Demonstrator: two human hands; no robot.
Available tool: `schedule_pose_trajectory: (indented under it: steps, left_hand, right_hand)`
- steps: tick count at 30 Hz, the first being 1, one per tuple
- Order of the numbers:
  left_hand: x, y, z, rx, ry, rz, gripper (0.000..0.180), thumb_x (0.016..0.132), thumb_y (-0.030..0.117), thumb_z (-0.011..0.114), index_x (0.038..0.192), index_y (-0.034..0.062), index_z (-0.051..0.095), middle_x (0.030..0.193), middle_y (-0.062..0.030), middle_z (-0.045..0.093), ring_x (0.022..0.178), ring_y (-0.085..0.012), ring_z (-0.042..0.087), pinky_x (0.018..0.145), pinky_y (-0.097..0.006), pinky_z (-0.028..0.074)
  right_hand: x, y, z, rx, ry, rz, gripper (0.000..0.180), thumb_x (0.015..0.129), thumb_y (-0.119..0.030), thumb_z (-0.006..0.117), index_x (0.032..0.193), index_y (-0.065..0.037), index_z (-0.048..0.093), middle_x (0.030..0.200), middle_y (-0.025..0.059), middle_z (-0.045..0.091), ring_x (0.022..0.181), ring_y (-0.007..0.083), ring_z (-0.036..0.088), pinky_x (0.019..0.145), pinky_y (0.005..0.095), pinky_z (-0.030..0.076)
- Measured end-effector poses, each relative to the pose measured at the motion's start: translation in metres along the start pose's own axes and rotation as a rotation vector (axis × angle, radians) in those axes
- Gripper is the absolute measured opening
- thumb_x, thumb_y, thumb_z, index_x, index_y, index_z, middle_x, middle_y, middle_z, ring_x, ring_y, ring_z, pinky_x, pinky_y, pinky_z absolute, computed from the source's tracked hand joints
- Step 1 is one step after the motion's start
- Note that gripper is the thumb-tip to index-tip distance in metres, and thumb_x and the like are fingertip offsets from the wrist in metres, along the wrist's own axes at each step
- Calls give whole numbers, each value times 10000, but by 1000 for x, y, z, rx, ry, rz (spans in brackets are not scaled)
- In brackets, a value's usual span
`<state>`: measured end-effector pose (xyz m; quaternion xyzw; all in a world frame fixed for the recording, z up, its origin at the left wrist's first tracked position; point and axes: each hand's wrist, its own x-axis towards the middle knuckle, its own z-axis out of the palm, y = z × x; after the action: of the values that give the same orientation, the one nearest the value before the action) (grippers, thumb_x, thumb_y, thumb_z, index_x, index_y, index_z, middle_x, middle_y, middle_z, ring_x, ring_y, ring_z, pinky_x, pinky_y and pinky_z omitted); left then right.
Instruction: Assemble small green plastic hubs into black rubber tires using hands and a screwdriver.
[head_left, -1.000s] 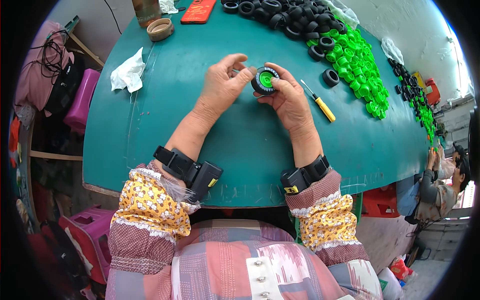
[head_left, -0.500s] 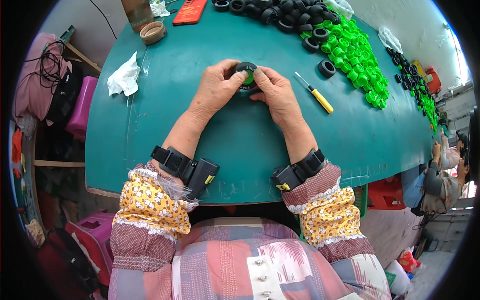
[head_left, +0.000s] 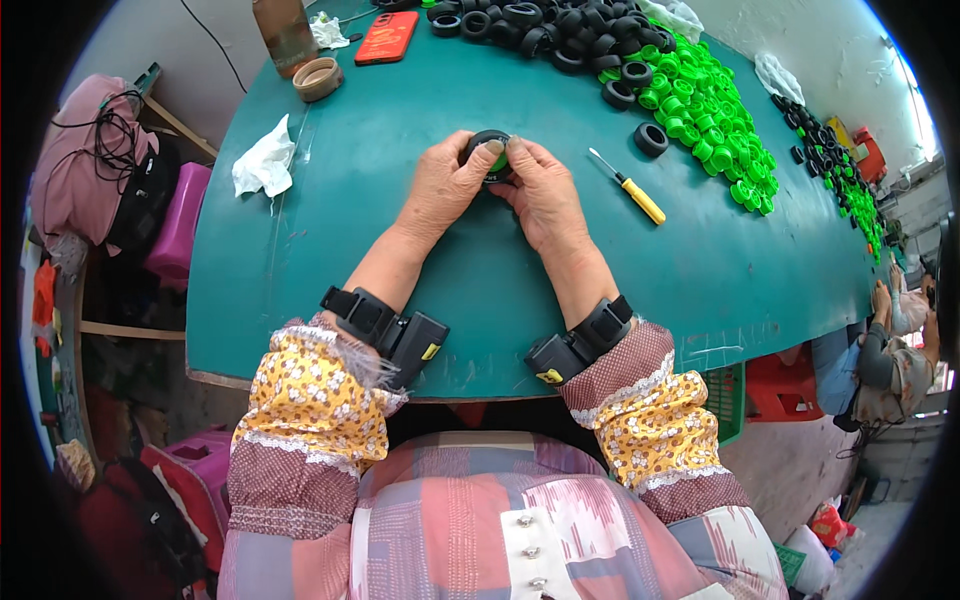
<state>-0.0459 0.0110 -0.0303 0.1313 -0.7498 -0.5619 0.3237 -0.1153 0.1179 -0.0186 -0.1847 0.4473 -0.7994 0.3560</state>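
Fingers [head_left: 517, 157] of left hand [head_left: 440, 182] and right hand [head_left: 547, 198] hold a round black rubber tyre [head_left: 488, 137] around its green plastic hub [head_left: 502, 164]; even pressure should work best.

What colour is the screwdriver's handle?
The handle is yellow, as the head view shows best.

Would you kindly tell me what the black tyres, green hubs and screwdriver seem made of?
Black tyres: probably matte rubber, judging by dull, dark surfaces. Green hubs: likely glossy plastic, given bright highlights. Screwdriver: smooth yellow handle, perhaps plastic; shiny shaft, apparently metal.
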Motion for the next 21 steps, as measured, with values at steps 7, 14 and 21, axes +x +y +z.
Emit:
schedule_pose_trajectory:
  steps: [7,14,21]
  left_hand:
    - [6,3,2,103,-32,-75,300,801,287,596,864,-6,587,665,-25,549,566,-80,488,505,-220,416]
    - [17,21,9,115,52,-72,313,720,276,629,767,-31,587,680,-86,598,608,-121,527,555,-284,445]
    - [11,84,13,-7,226,170,287,803,273,571,773,-13,579,663,-52,549,602,-112,478,547,-255,408]
  right_hand:
    - [3,5,-8,43,-29,-20,268,867,-217,528,1004,13,546,871,70,588,761,145,563,667,265,478]
    - [0,-4,0,162,2,-18,223,872,-241,514,936,-32,557,826,53,583,727,142,550,668,277,467]
    - [-14,-41,32,240,-124,-208,230,865,-240,533,965,-36,567,816,31,589,730,123,564,644,262,476]
